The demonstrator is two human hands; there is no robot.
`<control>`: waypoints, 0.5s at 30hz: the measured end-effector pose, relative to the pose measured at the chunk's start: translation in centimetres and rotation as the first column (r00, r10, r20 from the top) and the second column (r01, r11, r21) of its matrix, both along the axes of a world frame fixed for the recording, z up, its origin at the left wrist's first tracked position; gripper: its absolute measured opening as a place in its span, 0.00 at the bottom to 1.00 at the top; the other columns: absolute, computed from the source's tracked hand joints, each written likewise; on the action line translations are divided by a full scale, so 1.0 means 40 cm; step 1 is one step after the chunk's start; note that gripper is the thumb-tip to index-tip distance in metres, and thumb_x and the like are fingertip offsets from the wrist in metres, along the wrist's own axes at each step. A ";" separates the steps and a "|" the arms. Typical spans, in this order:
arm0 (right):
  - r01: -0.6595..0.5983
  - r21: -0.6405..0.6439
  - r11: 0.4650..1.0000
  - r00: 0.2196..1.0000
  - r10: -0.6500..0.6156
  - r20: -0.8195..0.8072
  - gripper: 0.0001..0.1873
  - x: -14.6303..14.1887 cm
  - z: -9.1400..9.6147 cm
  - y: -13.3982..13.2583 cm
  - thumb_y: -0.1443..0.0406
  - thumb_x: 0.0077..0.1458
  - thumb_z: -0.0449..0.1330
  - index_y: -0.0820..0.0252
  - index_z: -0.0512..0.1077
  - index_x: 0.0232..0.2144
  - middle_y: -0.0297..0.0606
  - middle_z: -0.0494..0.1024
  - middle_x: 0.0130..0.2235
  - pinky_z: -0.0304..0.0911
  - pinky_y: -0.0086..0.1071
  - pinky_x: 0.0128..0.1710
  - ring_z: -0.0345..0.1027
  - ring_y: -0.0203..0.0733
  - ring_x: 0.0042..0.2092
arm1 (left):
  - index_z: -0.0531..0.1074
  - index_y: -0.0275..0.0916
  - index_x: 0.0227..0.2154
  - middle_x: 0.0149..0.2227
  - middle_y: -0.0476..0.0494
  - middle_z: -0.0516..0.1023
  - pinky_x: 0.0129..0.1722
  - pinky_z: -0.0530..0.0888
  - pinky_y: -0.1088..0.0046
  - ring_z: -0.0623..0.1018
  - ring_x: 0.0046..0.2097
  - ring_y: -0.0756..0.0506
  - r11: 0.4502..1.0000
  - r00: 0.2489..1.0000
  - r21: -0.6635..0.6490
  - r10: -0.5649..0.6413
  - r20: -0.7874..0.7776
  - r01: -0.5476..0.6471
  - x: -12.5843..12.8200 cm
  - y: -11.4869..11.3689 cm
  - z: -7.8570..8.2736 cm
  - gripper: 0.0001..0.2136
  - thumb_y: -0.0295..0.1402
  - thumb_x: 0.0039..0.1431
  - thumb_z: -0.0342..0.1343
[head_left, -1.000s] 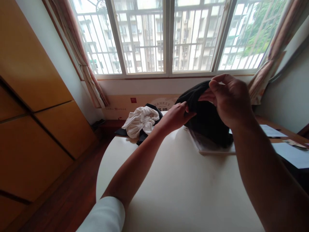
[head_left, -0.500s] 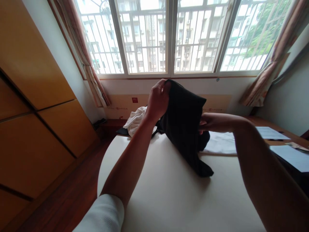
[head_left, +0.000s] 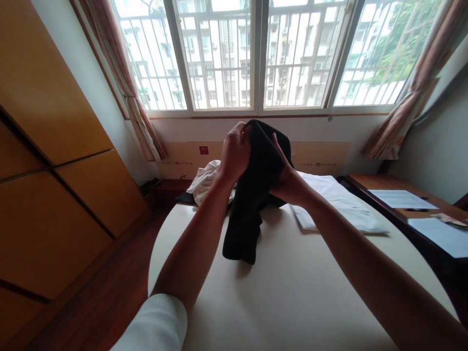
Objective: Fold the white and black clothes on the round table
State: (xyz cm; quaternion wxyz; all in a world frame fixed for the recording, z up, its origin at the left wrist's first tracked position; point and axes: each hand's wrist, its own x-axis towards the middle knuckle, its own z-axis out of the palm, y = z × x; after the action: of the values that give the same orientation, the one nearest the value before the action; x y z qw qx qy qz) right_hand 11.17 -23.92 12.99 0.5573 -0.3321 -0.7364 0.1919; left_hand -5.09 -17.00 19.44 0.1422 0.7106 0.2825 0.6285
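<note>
A black garment [head_left: 244, 214] hangs over the white round table [head_left: 292, 292], its lower end near the tabletop; I cannot tell what kind of garment it is. My left hand [head_left: 236, 148] is closed on its upper edge. On the other side, my right hand [head_left: 288, 183] grips the cloth with the thumb lying across the front, the other fingers mostly hidden by fabric. Behind my left wrist lies a crumpled white cloth [head_left: 204, 183] at the table's far edge. A flat, folded white garment [head_left: 329, 202] rests beyond my right forearm.
To the right stands a brown wooden desk [head_left: 360, 183] with papers [head_left: 400, 199] and a pen on it. Wooden cabinets [head_left: 84, 209] line the left side. A barred window [head_left: 226, 58] with tied curtains [head_left: 142, 124] is ahead.
My right hand has moved left and up along the black garment, its thumb now across the front. The garment's hanging end has swung left, uncovering more of the folded white one.
</note>
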 end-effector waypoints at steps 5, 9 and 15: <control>0.364 0.106 0.925 0.931 -0.365 -0.006 0.22 0.031 0.016 0.002 0.66 0.54 0.64 0.56 0.77 0.52 0.42 0.82 0.49 0.69 0.42 0.55 0.75 0.54 0.52 | 0.63 0.42 0.27 0.25 0.52 0.63 0.37 0.70 0.71 0.72 0.34 0.47 0.999 0.999 -0.010 0.040 0.021 -0.039 0.004 0.018 -0.014 0.17 0.37 0.73 0.57; 0.673 0.110 0.731 0.737 -0.675 -0.021 0.16 0.117 0.037 0.016 0.67 0.57 0.58 0.58 0.76 0.48 0.47 0.79 0.48 0.68 0.44 0.54 0.75 0.53 0.50 | 0.62 0.43 0.27 0.24 0.53 0.59 0.36 0.70 0.70 0.71 0.33 0.47 1.000 0.996 -0.002 0.027 0.083 -0.027 -0.031 0.039 -0.002 0.18 0.41 0.72 0.59; 0.850 -0.022 0.527 0.517 -0.823 0.236 0.11 0.176 0.011 0.041 0.57 0.60 0.62 0.59 0.74 0.38 0.50 0.79 0.38 0.72 0.46 0.46 0.76 0.56 0.43 | 0.61 0.43 0.27 0.23 0.53 0.57 0.34 0.69 0.70 0.69 0.31 0.47 1.000 0.998 -0.018 -0.022 0.065 0.024 -0.042 0.041 0.003 0.20 0.45 0.72 0.59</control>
State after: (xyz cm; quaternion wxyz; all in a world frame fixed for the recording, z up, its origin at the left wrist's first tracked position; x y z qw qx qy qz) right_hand 18.21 -22.29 13.41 0.4812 -0.6995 -0.5215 -0.0849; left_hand -6.78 -15.34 19.54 0.1652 0.6917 0.2755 0.6469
